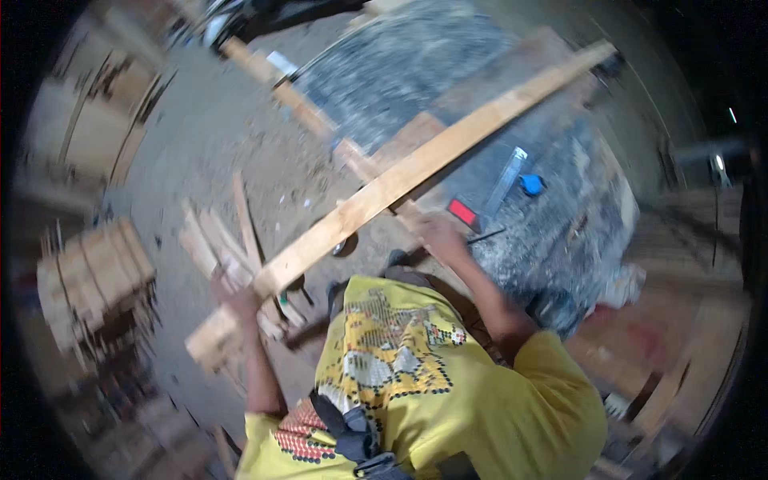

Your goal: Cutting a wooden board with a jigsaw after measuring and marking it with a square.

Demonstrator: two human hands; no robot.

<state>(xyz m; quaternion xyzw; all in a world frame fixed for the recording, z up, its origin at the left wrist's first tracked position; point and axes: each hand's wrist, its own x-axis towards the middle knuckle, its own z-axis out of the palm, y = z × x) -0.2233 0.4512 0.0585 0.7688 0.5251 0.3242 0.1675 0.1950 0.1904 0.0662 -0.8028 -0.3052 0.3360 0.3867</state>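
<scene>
A long pale wooden beam (384,188) runs slantwise from lower left to upper right, its far part across the worktable. Near its lower left end my left hand (238,302) is closed around it. My right hand (442,236) lies at a second wooden strip (308,112) along the table's near-left edge, below the beam; motion smears its fingers. Close to that hand, on the table, are a red block-like object (462,213), a dark thin rod (486,235), a metal ruler-like strip (507,182) and a small blue object (531,185).
The dusty, dark-topped worktable (584,160) spreads ahead and to the right. Loose wood offcuts (220,240) lie on the ground near my left hand. Farther left stands a stack of wooden pieces (100,272), with flat boards (104,120) behind. Brown panels (680,312) are at right.
</scene>
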